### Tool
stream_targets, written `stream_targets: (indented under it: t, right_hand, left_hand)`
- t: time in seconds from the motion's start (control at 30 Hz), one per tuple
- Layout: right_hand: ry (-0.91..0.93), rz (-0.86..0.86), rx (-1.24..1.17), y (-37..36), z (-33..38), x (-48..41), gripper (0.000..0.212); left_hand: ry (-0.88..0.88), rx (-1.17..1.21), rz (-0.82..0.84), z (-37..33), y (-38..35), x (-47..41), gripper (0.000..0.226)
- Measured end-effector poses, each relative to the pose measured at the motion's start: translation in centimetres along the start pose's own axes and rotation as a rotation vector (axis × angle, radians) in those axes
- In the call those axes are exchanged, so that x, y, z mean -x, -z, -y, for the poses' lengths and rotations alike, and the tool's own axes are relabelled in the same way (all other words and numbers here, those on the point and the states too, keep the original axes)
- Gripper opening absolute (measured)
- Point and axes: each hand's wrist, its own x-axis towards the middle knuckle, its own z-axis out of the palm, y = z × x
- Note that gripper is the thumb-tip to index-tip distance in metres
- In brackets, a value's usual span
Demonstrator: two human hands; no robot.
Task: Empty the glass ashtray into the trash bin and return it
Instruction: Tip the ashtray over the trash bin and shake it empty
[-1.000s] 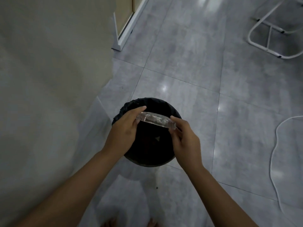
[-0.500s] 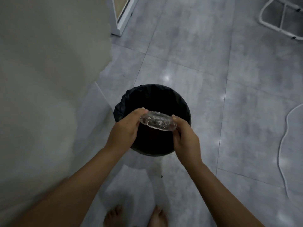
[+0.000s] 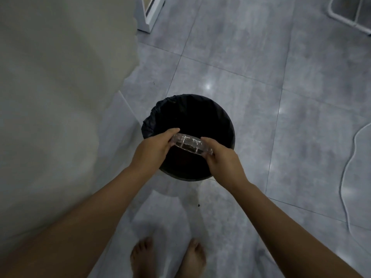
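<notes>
A round clear glass ashtray (image 3: 190, 145) hangs tilted over the open mouth of a round trash bin (image 3: 226, 121) lined with a black bag. My left hand (image 3: 153, 149) grips the ashtray's left rim and my right hand (image 3: 221, 160) grips its right rim. The bin stands on the grey tiled floor just ahead of my bare feet. The bin's inside is dark, so its contents cannot be made out.
A pale wall (image 3: 60, 87) runs along the left, ending at a white door frame (image 3: 147, 15). A white metal frame (image 3: 349, 15) stands at the top right and a white cable (image 3: 349, 167) lies on the floor at the right. A dark speck (image 3: 198, 205) lies near the bin.
The view has tipped further down, so the bin sits lower in the frame and my feet show fully. Both hands keep their hold on the ashtray over the bin, its tilt changing slightly.
</notes>
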Motion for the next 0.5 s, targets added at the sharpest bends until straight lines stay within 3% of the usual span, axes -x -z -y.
stream_targets:
  t: [0.1,0.23,0.3,0.4,0.5]
  right_hand:
    - [-0.159,-0.009,-0.137,-1.8,-0.9,-0.3,0.034]
    - [-0.174,-0.071,-0.216,-3.3,-1.8,0.2,0.034]
    - [-0.116,-0.160,-0.217,-3.4,-1.7,0.4,0.035]
    - [0.013,-0.252,-0.167,-3.6,-1.8,0.9,0.037]
    - [0.283,-0.085,0.093,-5.0,-2.7,1.6,0.041]
  left_hand:
    - [0.182,-0.056,-0.006,1.4,-0.2,0.5,0.059]
    - [0.371,0.015,-0.049,3.0,-0.7,2.1,0.077]
    - [0.520,0.262,-0.021,3.6,-0.8,2.0,0.079]
    - [0.757,0.668,-0.035,3.7,-1.1,1.1,0.061]
    - [0.787,0.700,-0.100,3.5,-1.5,0.5,0.053]
